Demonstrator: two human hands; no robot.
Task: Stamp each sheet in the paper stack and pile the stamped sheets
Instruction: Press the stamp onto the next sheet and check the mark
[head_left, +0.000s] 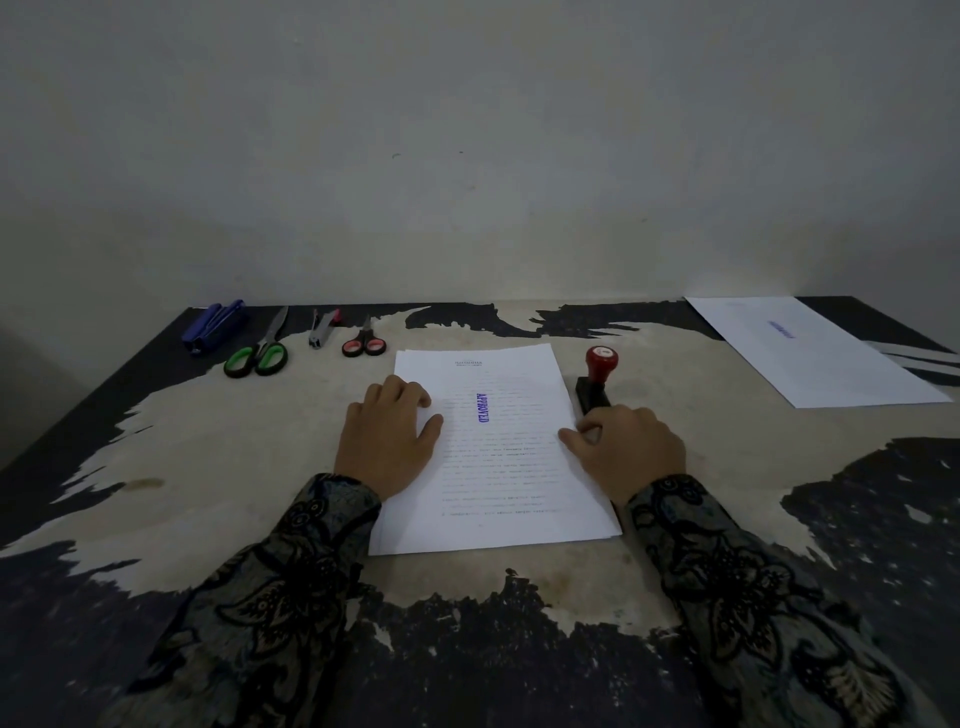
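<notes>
My left hand lies flat on the left half of the paper stack, fingers straight, no clench — it is there to pin the sheets so they do not slide. The top sheet already carries a blue APPROVED mark near its middle, so I judge this sheet is stamped and due to go to the pile. My right hand sits at the stack's right edge with its fingers curled down beside the margin; I cannot tell whether that grip has the top sheet's edge or merely rests there.

The stamp, red knob upward on its dark base, stands just beside the stack's upper right edge, touching neither hand — close enough to pick up again without reaching. The stamped pile lies well apart at the table's far right corner, angled, its own blue mark showing.

Between stack and pile the table surface is bare, which gives a sheet room to travel, though the stamp stands near that path and the pile sits close to the table's edge. The stapler, green scissors, staple remover and red scissors line the far left, out of the way.
</notes>
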